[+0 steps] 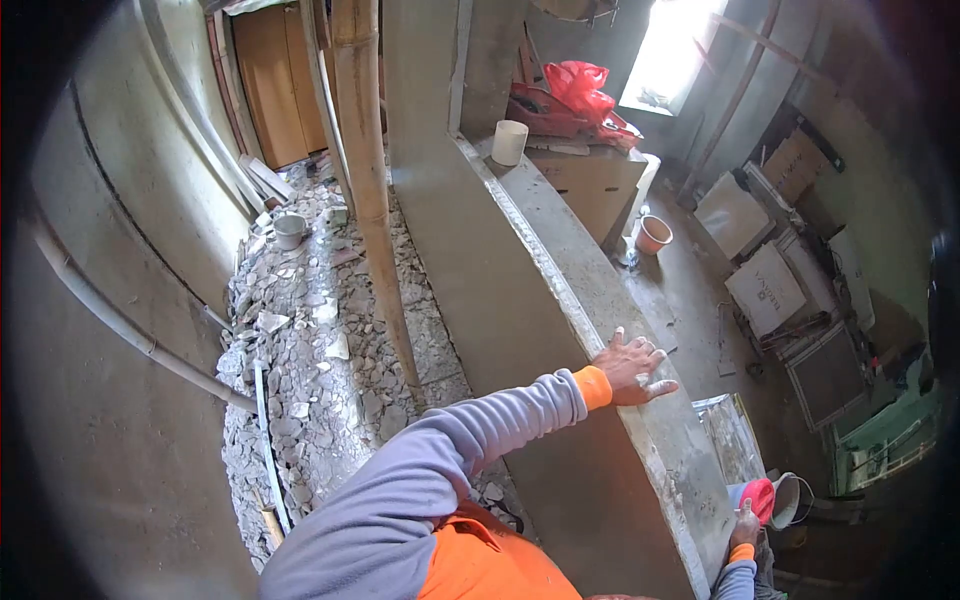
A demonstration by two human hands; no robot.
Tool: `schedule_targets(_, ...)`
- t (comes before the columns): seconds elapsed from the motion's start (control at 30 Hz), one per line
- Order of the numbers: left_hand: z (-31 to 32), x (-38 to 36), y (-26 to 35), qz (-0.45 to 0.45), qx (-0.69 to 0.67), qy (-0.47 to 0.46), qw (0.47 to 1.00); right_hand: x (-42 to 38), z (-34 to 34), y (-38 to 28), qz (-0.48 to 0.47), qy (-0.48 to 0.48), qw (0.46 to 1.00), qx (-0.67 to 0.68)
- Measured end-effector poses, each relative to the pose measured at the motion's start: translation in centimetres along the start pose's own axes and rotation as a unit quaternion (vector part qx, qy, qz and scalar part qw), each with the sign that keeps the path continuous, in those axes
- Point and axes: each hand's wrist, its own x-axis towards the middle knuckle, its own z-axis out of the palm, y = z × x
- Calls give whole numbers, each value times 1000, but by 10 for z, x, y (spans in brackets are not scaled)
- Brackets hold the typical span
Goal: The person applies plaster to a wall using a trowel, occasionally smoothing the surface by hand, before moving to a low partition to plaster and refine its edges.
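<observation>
My left hand (635, 369) lies flat on the top of a grey concrete wall ledge (690, 455), fingers spread and nothing held. Its sleeve is grey with an orange cuff. Down at the lower right, my right hand (745, 527) is beside the ledge's far face, closed against a red-pink and whitish object (757, 499). The object's kind is not clear, and part of that hand is hidden. A pale bucket (786, 500) with a wire handle is just behind it.
Rubble (320, 330) covers the floor at left, where a bamboo pole (365, 180) stands upright and a grey bucket (290, 231) sits. A white cup (509, 143) rests on the ledge. Beyond are a cardboard box (590, 185), an orange pail (654, 234) and leaning boxes (768, 290).
</observation>
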Motion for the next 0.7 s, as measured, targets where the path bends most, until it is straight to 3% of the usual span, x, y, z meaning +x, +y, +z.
schedule_targets(0.47, 0, 3, 4, -5, 15, -9, 1000, 3, -1, 7, 1, -9, 999, -39)
schedule_targets(0.7, 4, 6, 5, -3, 27, 5, 1000, 3, 3, 8, 3, 2, 1000, 4)
